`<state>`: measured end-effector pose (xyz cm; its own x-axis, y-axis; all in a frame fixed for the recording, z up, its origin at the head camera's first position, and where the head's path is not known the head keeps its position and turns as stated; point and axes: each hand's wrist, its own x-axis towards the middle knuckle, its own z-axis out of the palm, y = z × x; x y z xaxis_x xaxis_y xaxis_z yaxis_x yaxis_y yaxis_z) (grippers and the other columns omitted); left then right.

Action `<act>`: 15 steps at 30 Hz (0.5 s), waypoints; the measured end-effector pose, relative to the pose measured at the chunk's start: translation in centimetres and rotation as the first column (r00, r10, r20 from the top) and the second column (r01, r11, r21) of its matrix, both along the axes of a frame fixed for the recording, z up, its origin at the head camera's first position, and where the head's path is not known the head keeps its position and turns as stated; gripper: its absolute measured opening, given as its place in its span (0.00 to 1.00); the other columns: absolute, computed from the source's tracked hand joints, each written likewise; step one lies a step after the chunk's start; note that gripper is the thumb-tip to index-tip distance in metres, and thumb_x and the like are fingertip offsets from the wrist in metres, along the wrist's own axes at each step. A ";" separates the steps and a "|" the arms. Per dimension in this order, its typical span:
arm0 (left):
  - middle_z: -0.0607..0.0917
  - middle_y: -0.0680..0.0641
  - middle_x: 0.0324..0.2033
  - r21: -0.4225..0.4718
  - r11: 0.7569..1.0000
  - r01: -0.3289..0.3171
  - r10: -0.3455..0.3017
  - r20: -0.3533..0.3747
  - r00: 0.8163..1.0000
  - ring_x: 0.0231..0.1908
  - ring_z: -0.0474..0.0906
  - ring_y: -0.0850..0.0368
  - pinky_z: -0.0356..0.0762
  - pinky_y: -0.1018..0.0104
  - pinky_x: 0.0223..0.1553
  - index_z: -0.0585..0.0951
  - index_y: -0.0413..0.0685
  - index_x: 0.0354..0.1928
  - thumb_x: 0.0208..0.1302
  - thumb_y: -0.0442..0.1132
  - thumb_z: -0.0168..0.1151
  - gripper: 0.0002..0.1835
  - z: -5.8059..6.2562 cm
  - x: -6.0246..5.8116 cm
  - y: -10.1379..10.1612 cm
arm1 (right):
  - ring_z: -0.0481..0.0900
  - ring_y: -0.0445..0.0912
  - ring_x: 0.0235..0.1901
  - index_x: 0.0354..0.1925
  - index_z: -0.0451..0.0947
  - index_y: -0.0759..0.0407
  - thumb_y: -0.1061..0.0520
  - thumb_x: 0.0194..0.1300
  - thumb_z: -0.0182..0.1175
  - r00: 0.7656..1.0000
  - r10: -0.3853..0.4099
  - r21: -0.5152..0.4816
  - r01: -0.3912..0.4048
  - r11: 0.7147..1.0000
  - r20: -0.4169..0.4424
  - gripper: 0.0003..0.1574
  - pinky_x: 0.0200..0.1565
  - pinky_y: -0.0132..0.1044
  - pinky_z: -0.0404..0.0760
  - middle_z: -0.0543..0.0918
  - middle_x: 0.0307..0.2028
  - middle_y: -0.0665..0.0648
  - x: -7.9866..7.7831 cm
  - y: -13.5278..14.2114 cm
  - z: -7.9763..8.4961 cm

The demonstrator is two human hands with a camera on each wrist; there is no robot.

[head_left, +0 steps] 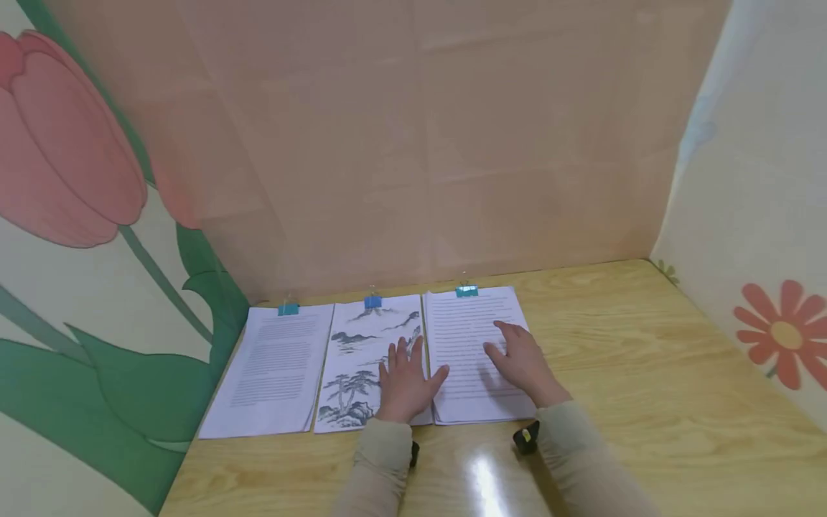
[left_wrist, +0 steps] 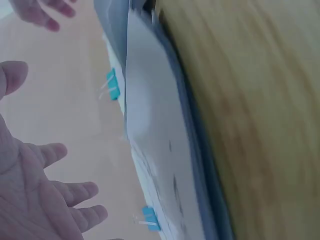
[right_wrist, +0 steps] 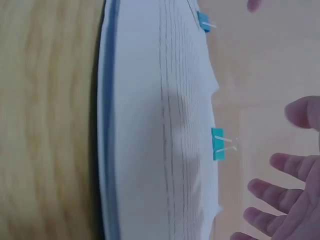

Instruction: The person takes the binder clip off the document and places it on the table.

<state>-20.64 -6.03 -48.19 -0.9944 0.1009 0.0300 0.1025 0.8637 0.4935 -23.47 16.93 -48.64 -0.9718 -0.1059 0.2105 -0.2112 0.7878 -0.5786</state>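
On the table (head_left: 633,345) — paper stacks (head_left: 459,337) lie beneath both hands (head_left: 405,384) (head_left: 525,361).

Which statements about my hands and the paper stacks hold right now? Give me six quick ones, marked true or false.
1. The left hand is over the middle stack, its fingers spread. True.
2. The right hand grips the right stack. False: it is over that stack, holding nothing.
3. A landscape picture tops the middle stack. True.
4. The left stack has its teal clip on the near edge. False: the clip is on the far edge.
5. The three stacks lie side by side on the table. True.
6. The middle stack's clip is red. False: it is a blue clip.
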 end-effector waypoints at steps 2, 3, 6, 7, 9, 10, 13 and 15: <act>0.58 0.30 0.76 -0.015 1.000 0.006 -0.006 0.001 1.000 0.76 0.49 0.29 0.49 0.28 0.70 0.64 0.44 0.78 0.71 0.64 0.57 0.43 -0.1 0.0 0.5 | 0.65 0.73 0.67 0.70 0.65 0.76 0.52 0.74 0.55 0.999 -0.010 -0.003 0.010 1.000 0.031 0.37 0.67 0.67 0.63 0.70 0.66 0.79 0.0 0.4 0.0; 0.58 0.30 0.76 -0.026 1.000 0.005 -0.005 0.003 1.000 0.76 0.49 0.29 0.49 0.28 0.70 0.64 0.44 0.78 0.72 0.64 0.56 0.43 -0.2 0.0 0.7 | 0.64 0.74 0.67 0.70 0.64 0.77 0.52 0.74 0.55 0.999 -0.015 -0.001 0.015 1.000 0.045 0.37 0.67 0.67 0.62 0.69 0.66 0.79 0.0 0.5 0.1; 0.57 0.30 0.77 -0.050 0.999 -0.001 0.000 -0.005 1.000 0.76 0.49 0.30 0.49 0.28 0.70 0.64 0.45 0.78 0.71 0.66 0.56 0.44 -0.4 -0.1 1.4 | 0.60 0.75 0.69 0.70 0.63 0.77 0.52 0.74 0.55 0.997 -0.030 0.018 0.029 0.999 0.068 0.38 0.68 0.69 0.59 0.67 0.67 0.81 -0.1 0.9 0.0; 0.57 0.30 0.77 -0.062 0.998 -0.002 0.002 -0.002 1.000 0.77 0.48 0.31 0.48 0.28 0.71 0.64 0.47 0.79 0.71 0.67 0.55 0.44 -0.5 -0.1 1.6 | 0.58 0.76 0.70 0.70 0.64 0.76 0.52 0.74 0.55 0.997 -0.033 0.030 0.031 0.999 0.068 0.38 0.68 0.70 0.58 0.66 0.67 0.81 -0.1 1.0 0.0; 0.55 0.31 0.78 -0.082 0.997 0.002 -0.002 0.004 1.000 0.77 0.46 0.31 0.47 0.28 0.71 0.64 0.48 0.79 0.71 0.69 0.53 0.45 -0.5 -0.2 2.0 | 0.55 0.78 0.71 0.71 0.64 0.76 0.50 0.73 0.56 0.997 -0.040 0.062 0.036 0.997 0.071 0.39 0.68 0.73 0.56 0.64 0.68 0.83 -0.2 1.3 -0.1; 0.55 0.31 0.78 -0.083 0.997 0.007 -0.006 0.005 1.000 0.77 0.46 0.31 0.47 0.27 0.70 0.64 0.48 0.79 0.70 0.69 0.53 0.45 -0.4 -0.2 2.2 | 0.53 0.80 0.71 0.71 0.64 0.75 0.49 0.73 0.56 0.996 -0.044 0.073 0.038 0.997 0.078 0.40 0.67 0.74 0.55 0.62 0.69 0.84 -0.2 1.4 -0.2; 0.54 0.31 0.78 -0.065 0.998 0.025 -0.022 0.043 0.999 0.77 0.46 0.30 0.45 0.26 0.70 0.64 0.49 0.79 0.70 0.70 0.53 0.45 -0.4 -0.3 2.7 | 0.52 0.82 0.69 0.72 0.62 0.74 0.47 0.73 0.57 0.990 -0.062 0.104 0.049 0.993 0.129 0.42 0.66 0.76 0.56 0.59 0.69 0.86 -0.5 1.7 -0.3; 0.55 0.30 0.77 -0.035 0.999 0.041 -0.038 0.068 0.997 0.76 0.46 0.29 0.46 0.27 0.70 0.64 0.49 0.79 0.70 0.69 0.53 0.44 -0.5 -0.4 3.1 | 0.54 0.82 0.68 0.73 0.60 0.74 0.47 0.72 0.57 0.980 -0.076 0.098 0.059 0.993 0.184 0.43 0.65 0.75 0.57 0.58 0.68 0.87 -0.7 2.0 -0.4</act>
<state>-21.03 -2.96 -48.70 -0.9893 0.1400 -0.0414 0.1045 0.8771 0.4688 -24.13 18.88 -49.05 -0.9987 -0.0490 0.0163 -0.0503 0.8483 -0.5272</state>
